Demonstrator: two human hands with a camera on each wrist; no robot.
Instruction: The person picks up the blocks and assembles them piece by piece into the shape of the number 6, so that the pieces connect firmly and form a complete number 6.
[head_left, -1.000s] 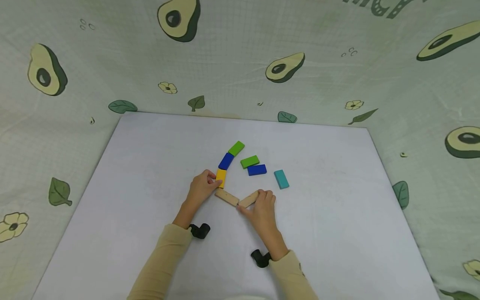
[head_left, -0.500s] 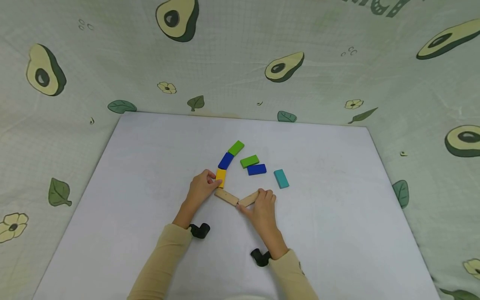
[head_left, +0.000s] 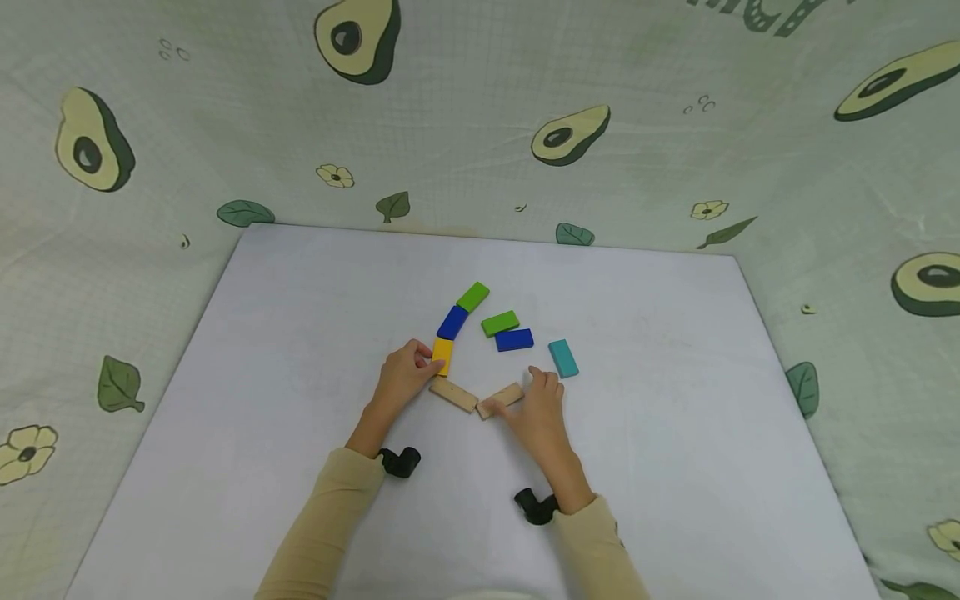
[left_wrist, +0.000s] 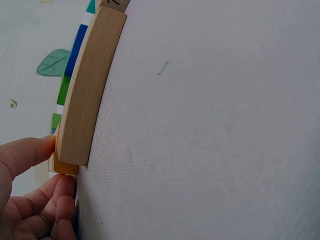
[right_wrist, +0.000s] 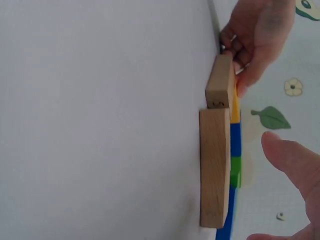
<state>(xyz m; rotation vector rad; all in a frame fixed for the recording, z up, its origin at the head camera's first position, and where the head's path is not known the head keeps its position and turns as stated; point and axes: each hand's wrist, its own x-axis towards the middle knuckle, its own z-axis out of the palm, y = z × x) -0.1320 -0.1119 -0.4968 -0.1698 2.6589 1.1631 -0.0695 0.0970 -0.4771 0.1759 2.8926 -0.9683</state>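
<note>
My left hand (head_left: 402,377) pinches a yellow block (head_left: 443,353) between thumb and fingers. In the left wrist view the thumb (left_wrist: 30,152) presses one side of it, partly behind a plain wooden block (left_wrist: 90,85). That wooden block (head_left: 453,394) meets the yellow one's near end. Its other end nearly touches a second plain wooden block (head_left: 501,400), forming a shallow V. Over the second block hovers my right hand (head_left: 542,412), thumb and fingers spread apart. The right wrist view shows the thumb (right_wrist: 290,157) away from this wooden block (right_wrist: 214,167).
A blue block (head_left: 453,322) and a green block (head_left: 473,297) continue the curve beyond the yellow one. Inside it lie another green block (head_left: 500,322) and a blue block (head_left: 514,340), touching. A teal block (head_left: 563,358) lies right, close to my right fingers, on the white table (head_left: 675,433).
My right hand has let go of the second wooden block, its fingers spreading and moving slightly right and away. My left hand keeps its place on the yellow block.
</note>
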